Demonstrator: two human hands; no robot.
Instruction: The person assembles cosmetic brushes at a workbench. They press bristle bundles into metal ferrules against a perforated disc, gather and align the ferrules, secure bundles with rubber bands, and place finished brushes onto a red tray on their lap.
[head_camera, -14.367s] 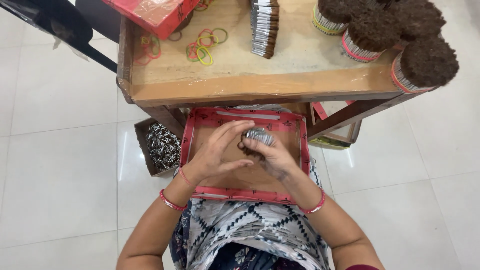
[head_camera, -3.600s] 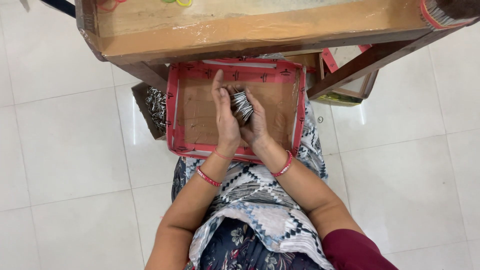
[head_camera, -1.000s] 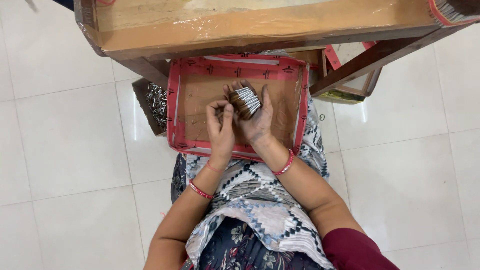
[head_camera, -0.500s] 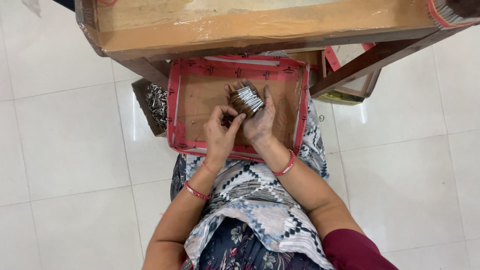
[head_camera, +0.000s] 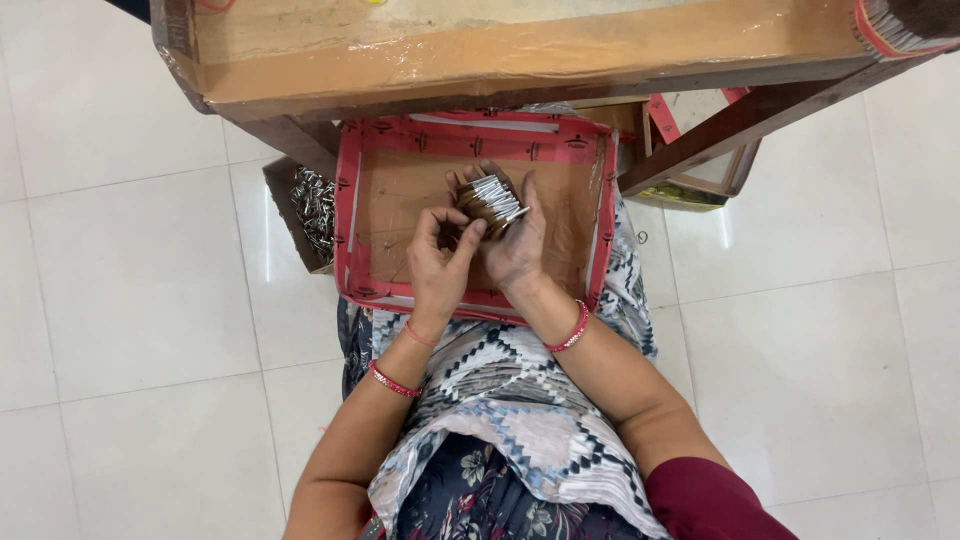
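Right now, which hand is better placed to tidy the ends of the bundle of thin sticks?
Probably the left hand. The right hand cups the bundle of thin sticks from beneath over the red-edged tray, so its grip is occupied. The left holds nothing; its fingers are curled beside the bundle.

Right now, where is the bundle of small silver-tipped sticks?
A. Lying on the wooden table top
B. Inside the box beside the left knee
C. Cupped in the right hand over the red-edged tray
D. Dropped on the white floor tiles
C: the bundle sits in the right hand above the red-edged tray, with the left hand touching its near side.
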